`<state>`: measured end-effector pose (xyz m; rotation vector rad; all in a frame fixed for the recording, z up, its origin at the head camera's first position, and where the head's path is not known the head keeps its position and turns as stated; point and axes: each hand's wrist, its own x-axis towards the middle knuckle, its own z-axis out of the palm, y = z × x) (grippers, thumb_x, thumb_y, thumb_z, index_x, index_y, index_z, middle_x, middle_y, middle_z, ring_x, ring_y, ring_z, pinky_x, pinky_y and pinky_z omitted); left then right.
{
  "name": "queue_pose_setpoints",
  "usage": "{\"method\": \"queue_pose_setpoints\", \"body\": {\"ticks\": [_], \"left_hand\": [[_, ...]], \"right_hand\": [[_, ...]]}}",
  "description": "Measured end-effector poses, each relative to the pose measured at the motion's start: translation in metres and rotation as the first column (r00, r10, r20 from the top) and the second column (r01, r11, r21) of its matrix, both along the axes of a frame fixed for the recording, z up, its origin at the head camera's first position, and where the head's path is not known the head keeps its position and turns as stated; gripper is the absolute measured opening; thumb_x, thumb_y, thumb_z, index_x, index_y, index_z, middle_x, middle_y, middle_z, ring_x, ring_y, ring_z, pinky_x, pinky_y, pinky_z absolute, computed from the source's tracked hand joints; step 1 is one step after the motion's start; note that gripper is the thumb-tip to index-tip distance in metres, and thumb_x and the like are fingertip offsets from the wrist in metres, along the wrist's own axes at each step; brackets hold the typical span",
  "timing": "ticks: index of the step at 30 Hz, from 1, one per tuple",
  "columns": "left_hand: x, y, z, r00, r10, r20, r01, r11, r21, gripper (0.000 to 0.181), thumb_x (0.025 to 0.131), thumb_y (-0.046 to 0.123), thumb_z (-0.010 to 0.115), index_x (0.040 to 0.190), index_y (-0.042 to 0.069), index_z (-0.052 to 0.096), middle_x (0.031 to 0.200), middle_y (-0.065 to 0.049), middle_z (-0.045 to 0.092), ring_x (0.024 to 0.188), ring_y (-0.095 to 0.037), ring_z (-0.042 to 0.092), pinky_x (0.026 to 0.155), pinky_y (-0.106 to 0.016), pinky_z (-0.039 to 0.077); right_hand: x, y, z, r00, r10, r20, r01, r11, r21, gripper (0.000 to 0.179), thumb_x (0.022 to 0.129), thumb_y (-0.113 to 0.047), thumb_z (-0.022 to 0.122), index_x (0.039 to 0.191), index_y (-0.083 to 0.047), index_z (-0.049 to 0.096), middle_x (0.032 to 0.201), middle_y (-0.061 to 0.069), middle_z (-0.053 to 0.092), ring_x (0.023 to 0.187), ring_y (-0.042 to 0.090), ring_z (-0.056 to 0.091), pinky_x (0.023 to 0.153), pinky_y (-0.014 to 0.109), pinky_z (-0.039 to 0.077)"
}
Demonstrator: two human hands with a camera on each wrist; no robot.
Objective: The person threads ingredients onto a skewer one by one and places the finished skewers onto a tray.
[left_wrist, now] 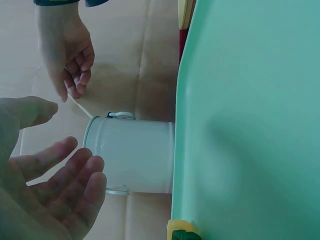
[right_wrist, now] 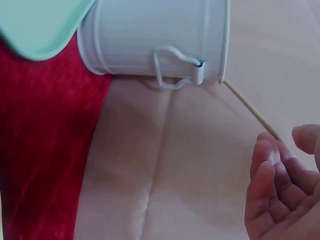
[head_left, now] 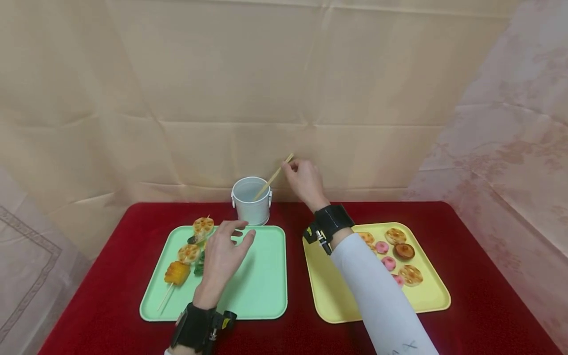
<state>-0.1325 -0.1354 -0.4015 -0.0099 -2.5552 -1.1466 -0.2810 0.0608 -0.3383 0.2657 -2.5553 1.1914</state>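
Note:
In the head view my right hand [head_left: 306,181] pinches a thin wooden skewer [head_left: 274,176] near its upper end. The lower part of the skewer slants into a white metal bucket [head_left: 254,211] with small side handles. In the right wrist view the skewer [right_wrist: 252,111] runs from the bucket's rim [right_wrist: 226,40] to my fingertips. My left hand [head_left: 224,251] hovers over the mint-green tray [head_left: 266,301], its fingers spread and holding nothing. Partly behind it on the tray lies a skewer of toy food, with yellow corn [head_left: 177,272] and browned round slices [head_left: 189,254].
A yellow tray [head_left: 328,296] on the right bears browned round slices [head_left: 410,275], a brown mushroom-like cap [head_left: 404,251] and pink pieces [head_left: 388,263]; my right forearm crosses over it. Both trays lie on a red-covered table [head_left: 295,335]. Behind the bucket hangs a beige cloth [head_left: 213,98].

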Motion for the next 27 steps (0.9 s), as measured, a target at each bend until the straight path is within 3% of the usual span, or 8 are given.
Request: {"method": "queue_pose_setpoints", "body": {"ticks": [10, 18, 27], "left_hand": [[-0.002, 0.002, 0.0, 1.0, -0.012, 0.027, 0.012, 1.0, -0.014, 0.032, 0.095, 0.028, 0.075, 0.118, 0.005, 0.074, 0.113, -0.012, 0.069, 0.097, -0.029, 0.068, 0.08, -0.045, 0.058], [-0.003, 0.002, 0.0, 0.999, -0.023, 0.036, 0.024, 0.999, -0.021, 0.032, 0.095, 0.028, 0.075, 0.118, 0.006, 0.074, 0.113, -0.012, 0.069, 0.097, -0.029, 0.068, 0.08, -0.045, 0.057], [-0.004, -0.002, 0.001, 0.999, -0.036, 0.017, 0.037, 0.999, -0.029, 0.033, 0.095, 0.027, 0.075, 0.119, 0.003, 0.073, 0.112, -0.012, 0.069, 0.097, -0.029, 0.069, 0.078, -0.046, 0.056]], "right_hand": [[-0.003, 0.0, 0.003, 0.997, -0.083, -0.004, 0.083, 0.997, -0.005, 0.031, 0.102, -0.028, 0.061, 0.09, -0.006, 0.079, 0.07, 0.005, 0.061, 0.071, 0.023, 0.054, 0.06, 0.031, 0.036], [0.011, 0.023, 0.012, 0.998, -0.058, -0.026, 0.054, 0.99, -0.128, 0.031, 0.103, -0.03, 0.061, 0.089, -0.006, 0.074, 0.079, 0.007, 0.07, 0.071, 0.02, 0.057, 0.062, 0.031, 0.039], [0.038, 0.059, 0.038, 0.968, -0.129, -0.215, 0.077, 0.969, -0.235, 0.026, 0.102, -0.024, 0.063, 0.087, -0.006, 0.074, 0.078, 0.009, 0.073, 0.069, 0.017, 0.066, 0.058, 0.027, 0.039]]}}
